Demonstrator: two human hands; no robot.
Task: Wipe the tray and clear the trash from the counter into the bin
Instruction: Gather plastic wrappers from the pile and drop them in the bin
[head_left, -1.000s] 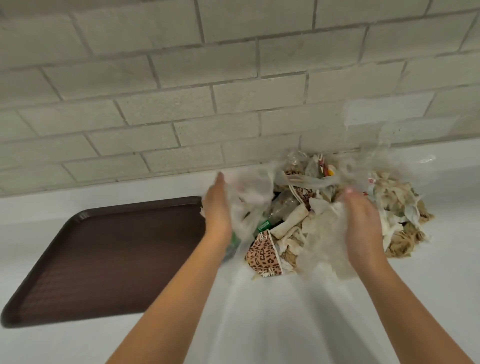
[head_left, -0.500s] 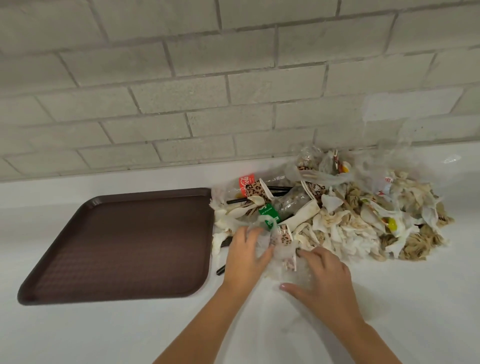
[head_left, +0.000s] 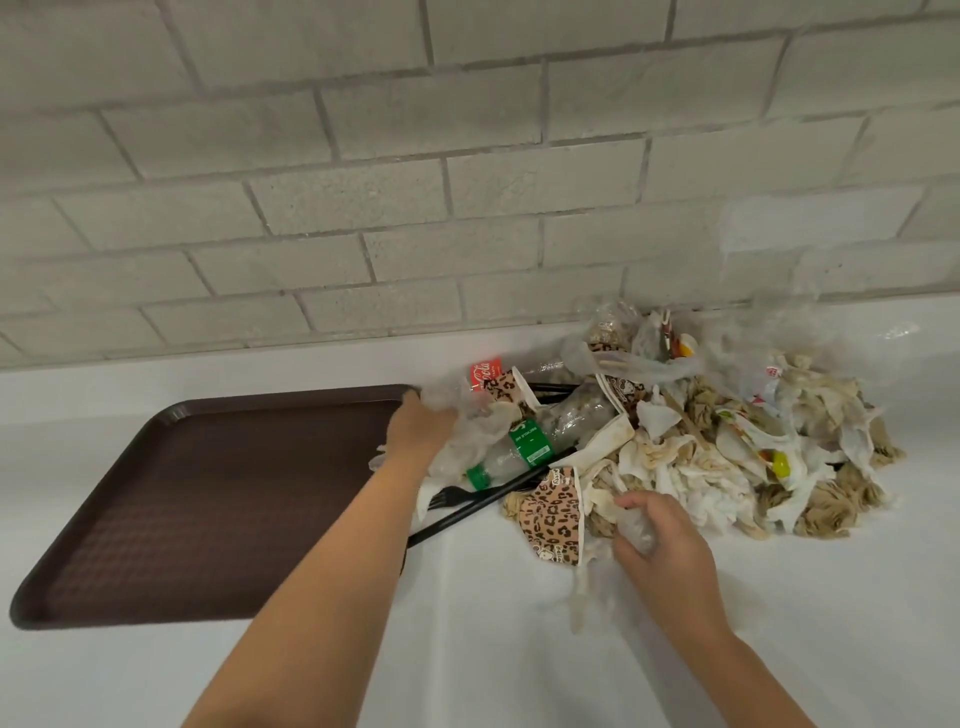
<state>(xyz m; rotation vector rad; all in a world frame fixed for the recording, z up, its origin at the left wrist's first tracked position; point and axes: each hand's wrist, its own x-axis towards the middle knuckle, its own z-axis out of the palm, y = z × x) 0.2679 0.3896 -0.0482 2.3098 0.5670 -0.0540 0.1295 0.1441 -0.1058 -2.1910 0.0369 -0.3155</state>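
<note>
A dark brown tray (head_left: 208, 499) lies on the white counter at the left. To its right spreads a trash pile (head_left: 701, 457): crumpled napkins, leopard-print paper cups (head_left: 556, 519), a clear bottle with a green label (head_left: 530, 441), black plastic cutlery (head_left: 467, 506) and a red cola label. My left hand (head_left: 415, 434) reaches over the tray's right edge and grips thin clear plastic at the pile's left side. My right hand (head_left: 660, 540) sits at the pile's front, closed on a wad of clear plastic film. No bin is in view.
A grey brick wall (head_left: 467, 182) rises right behind the counter. A clear plastic bag (head_left: 769, 343) drapes over the back of the pile. White counter (head_left: 519, 649) stretches in front of the tray and the pile.
The clear plastic that both hands held over the pile has come down. My left hand moved left and away to the tray's edge; my right hand moved slightly right with plastic in it.
</note>
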